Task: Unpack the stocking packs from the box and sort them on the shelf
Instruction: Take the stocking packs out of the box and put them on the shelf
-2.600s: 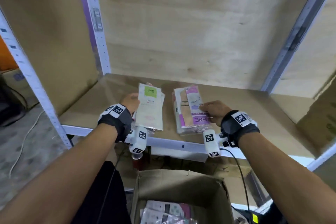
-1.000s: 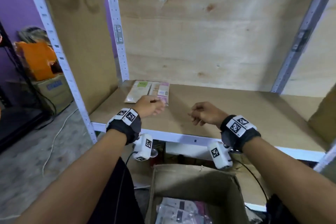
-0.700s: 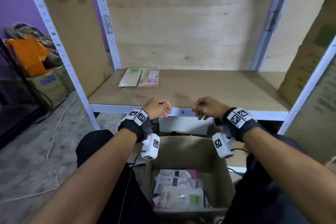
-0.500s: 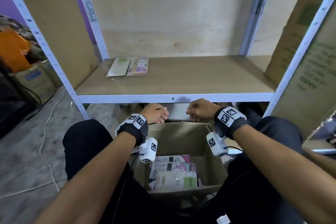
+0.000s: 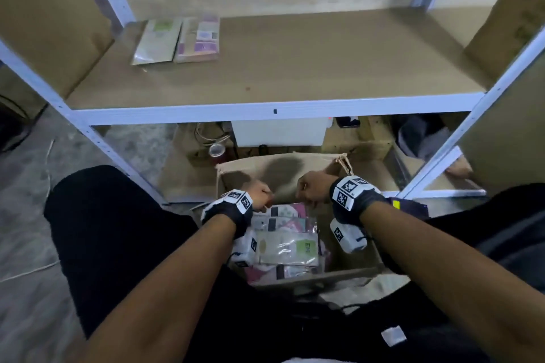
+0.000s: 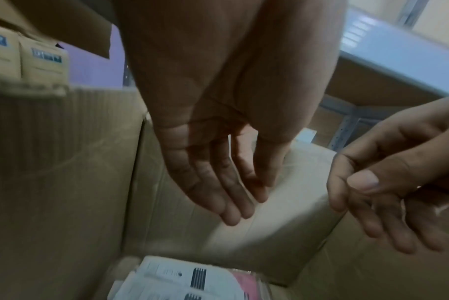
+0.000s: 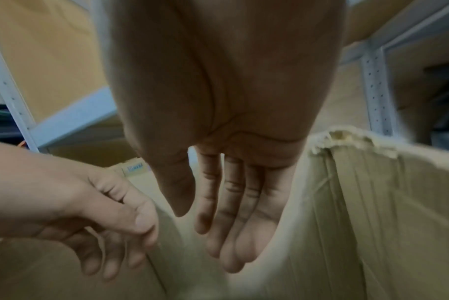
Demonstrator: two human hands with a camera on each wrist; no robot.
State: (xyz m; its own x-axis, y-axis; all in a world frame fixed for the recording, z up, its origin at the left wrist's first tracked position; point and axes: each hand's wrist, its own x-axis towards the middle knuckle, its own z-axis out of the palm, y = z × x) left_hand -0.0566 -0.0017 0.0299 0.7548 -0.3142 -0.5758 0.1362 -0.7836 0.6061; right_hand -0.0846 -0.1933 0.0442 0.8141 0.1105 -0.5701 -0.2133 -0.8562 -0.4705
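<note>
An open cardboard box [image 5: 283,169] stands on the floor between my knees, with several stocking packs [image 5: 287,246] lying flat inside. Both hands reach down into it, empty. My left hand [image 5: 261,194] hovers over the box's far left part, its fingers [image 6: 233,194] relaxed and pointing down above a white pack [image 6: 182,278]. My right hand [image 5: 311,190] hangs beside it near the right wall, its fingers [image 7: 233,223] straight and loose. On the wooden shelf [image 5: 295,68], a green-labelled pack [image 5: 157,40] and a purple-labelled pack [image 5: 200,38] lie side by side at the back left.
White metal uprights [image 5: 100,141] frame the shelf at left and right. Under the shelf lie a white box [image 5: 280,132], a red can [image 5: 216,152] and a coil of cable. Large cardboard cartons [image 5: 507,9] stand to the right. My black-clad legs flank the box.
Both hands left the two packs on the shelf, pulled back off its front edge and dropped into the box. My head tilted down as I moved back from the shelf.
</note>
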